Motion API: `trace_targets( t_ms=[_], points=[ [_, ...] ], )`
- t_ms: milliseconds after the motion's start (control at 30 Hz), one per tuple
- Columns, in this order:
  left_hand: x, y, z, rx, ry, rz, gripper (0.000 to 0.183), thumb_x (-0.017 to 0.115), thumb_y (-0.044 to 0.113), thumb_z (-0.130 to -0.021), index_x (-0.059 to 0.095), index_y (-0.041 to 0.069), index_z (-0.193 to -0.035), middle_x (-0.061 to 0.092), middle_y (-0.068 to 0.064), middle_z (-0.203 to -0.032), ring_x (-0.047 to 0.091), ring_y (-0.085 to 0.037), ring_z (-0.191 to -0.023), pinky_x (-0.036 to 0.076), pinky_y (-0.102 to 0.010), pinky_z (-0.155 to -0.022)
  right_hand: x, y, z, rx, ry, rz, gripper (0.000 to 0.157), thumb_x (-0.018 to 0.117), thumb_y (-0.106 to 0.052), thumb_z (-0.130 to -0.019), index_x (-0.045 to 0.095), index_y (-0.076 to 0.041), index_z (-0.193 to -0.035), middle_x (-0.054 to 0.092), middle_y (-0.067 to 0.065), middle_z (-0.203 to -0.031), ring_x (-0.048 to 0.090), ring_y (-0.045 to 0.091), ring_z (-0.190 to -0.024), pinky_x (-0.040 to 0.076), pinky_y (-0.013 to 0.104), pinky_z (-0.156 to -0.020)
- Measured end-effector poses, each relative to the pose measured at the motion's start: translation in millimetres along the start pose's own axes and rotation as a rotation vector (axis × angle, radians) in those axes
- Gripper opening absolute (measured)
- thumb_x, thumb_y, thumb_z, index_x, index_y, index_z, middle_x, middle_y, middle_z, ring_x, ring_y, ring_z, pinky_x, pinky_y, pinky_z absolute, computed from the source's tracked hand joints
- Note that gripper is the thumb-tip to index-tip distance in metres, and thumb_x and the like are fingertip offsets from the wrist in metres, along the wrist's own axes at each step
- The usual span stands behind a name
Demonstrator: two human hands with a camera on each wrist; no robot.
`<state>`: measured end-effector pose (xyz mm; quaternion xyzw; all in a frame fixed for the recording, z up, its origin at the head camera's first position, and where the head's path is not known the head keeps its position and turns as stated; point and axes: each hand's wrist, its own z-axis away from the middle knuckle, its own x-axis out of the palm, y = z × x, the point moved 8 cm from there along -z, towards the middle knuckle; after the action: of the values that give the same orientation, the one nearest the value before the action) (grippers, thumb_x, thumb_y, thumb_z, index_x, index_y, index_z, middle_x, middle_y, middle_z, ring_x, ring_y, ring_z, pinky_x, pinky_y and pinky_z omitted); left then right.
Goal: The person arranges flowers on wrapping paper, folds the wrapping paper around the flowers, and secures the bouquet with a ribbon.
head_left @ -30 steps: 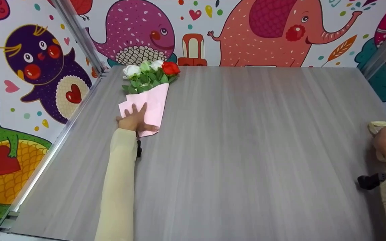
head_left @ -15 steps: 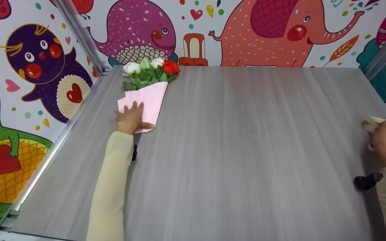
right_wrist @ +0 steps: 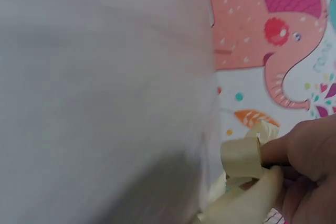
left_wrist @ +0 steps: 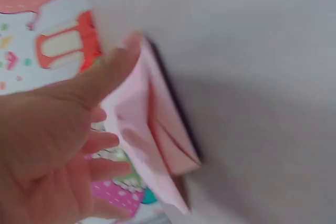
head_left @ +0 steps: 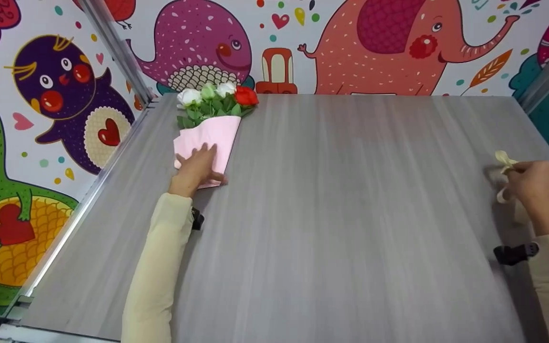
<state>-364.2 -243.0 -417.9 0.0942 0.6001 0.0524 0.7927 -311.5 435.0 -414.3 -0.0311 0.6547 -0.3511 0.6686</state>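
A bouquet with white, pale green and red roses [head_left: 246,96] lies at the table's far left, its lower part wrapped in pink paper [head_left: 224,133]. Over the paper's lower end is my left hand [head_left: 196,166], palm down with spread fingers. In the left wrist view the thumb [left_wrist: 113,72] meets the edge of the folded pink paper [left_wrist: 137,124], and the fingers look nearly straight. At the right side, my right hand [head_left: 537,183] pinches a looped cream ribbon [head_left: 504,159] above the table. The right wrist view shows the ribbon's loops [right_wrist: 240,158] between thumb and fingers.
The grey wood-look table [head_left: 350,214] stretches between both hands. Walls printed with cartoon animals, among them an elephant [head_left: 389,47], stand behind and on the sides. A metal rail [head_left: 79,209] runs along the left edge. Each wrist carries a black camera [head_left: 515,254].
My right hand has moved left and farther from me, bringing the ribbon in from the right edge. The left hand stays at the bouquet, which has shifted slightly away from me.
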Motion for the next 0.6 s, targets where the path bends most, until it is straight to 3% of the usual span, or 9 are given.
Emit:
trace_targets(
  t_ms=[100, 200, 333, 467, 600],
  points=[
    [0.5, 18.3, 1.8, 0.039, -0.022, 0.058, 0.103, 0.079, 0.038, -0.085, 0.016, 0.008, -0.161, 0.007, -0.025, -0.167, 0.008, -0.048, -0.154, -0.003, -0.080, -0.111, -1.8, -15.9, 4.1, -0.077, 0.045, -0.002, 0.043, 0.043, -0.016, -0.105, 0.053, 0.016, -0.133, 0.054, 0.041, -0.130, 0.057, 0.041, -0.102, 0.046, 0.026, -0.063],
    [0.1, 39.2, 6.4, 0.100, 0.005, 0.071, 0.099, 0.078, 0.039, -0.086, 0.021, 0.008, -0.160, 0.010, -0.024, -0.167, 0.010, -0.047, -0.154, -0.004, -0.078, -0.112, -2.6, -34.3, 11.5, -0.180, 0.042, -0.022, 0.045, 0.045, -0.021, -0.105, 0.056, 0.014, -0.132, 0.057, 0.039, -0.127, 0.056, 0.035, -0.097, 0.037, 0.013, -0.057],
    [1.6, 68.8, 15.1, 0.190, 0.053, 0.058, 0.083, 0.070, 0.036, -0.093, 0.027, 0.009, -0.159, 0.021, -0.021, -0.166, 0.017, -0.042, -0.154, -0.001, -0.076, -0.115, 0.1, -60.7, 24.9, -0.285, 0.016, -0.053, 0.047, 0.046, -0.026, -0.104, 0.058, 0.009, -0.132, 0.060, 0.036, -0.127, 0.054, 0.026, -0.092, 0.037, 0.008, -0.058],
    [6.2, 95.8, 23.3, 0.265, 0.085, 0.036, 0.069, 0.058, 0.033, -0.101, 0.027, 0.012, -0.159, 0.030, -0.019, -0.163, 0.023, -0.034, -0.155, 0.005, -0.075, -0.116, 6.0, -89.2, 37.9, -0.343, 0.066, -0.059, 0.042, 0.051, -0.023, -0.103, 0.063, 0.008, -0.128, 0.066, 0.033, -0.120, 0.055, 0.013, -0.080, 0.037, 0.008, -0.056],
    [13.8, 116.2, 27.7, 0.308, 0.087, 0.014, 0.066, 0.056, 0.034, -0.103, 0.028, 0.012, -0.159, 0.031, -0.022, -0.162, 0.027, -0.033, -0.153, 0.010, -0.073, -0.117, 12.4, -112.2, 52.3, -0.406, 0.097, -0.076, 0.036, 0.055, -0.018, -0.101, 0.067, 0.009, -0.122, 0.069, 0.032, -0.114, 0.050, -0.004, -0.069, 0.036, 0.005, -0.054]
  ],
)
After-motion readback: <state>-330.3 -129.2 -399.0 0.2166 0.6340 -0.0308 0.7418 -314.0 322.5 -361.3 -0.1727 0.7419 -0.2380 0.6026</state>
